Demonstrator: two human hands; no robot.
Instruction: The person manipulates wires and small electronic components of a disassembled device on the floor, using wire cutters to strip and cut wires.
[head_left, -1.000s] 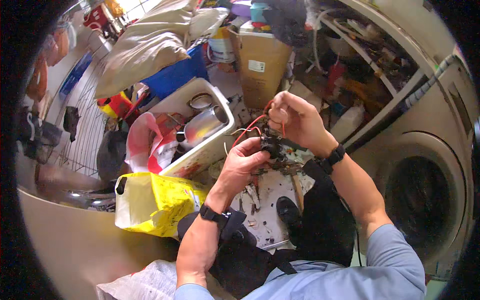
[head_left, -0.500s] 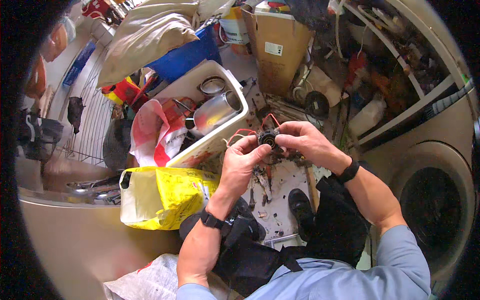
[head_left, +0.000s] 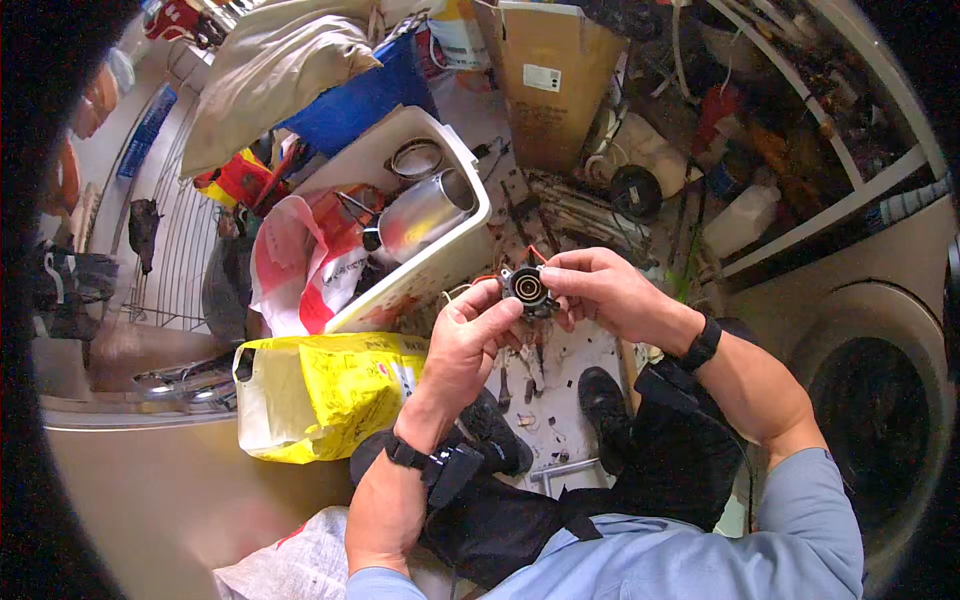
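Leftward, a yellow bag (head_left: 355, 395) sits beside a white bin (head_left: 430, 276); next, the left hand (head_left: 462, 345) and right hand (head_left: 620, 297) grip opposite sides of a round black part (head_left: 528, 288) between them; rightmost, a washing machine (head_left: 872, 400).

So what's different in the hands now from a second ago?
The right hand has come down from above the round black part and now holds its right side; the part has turned so its ringed face shows. The left hand kept its hold. The yellow bag and white bin stayed put.
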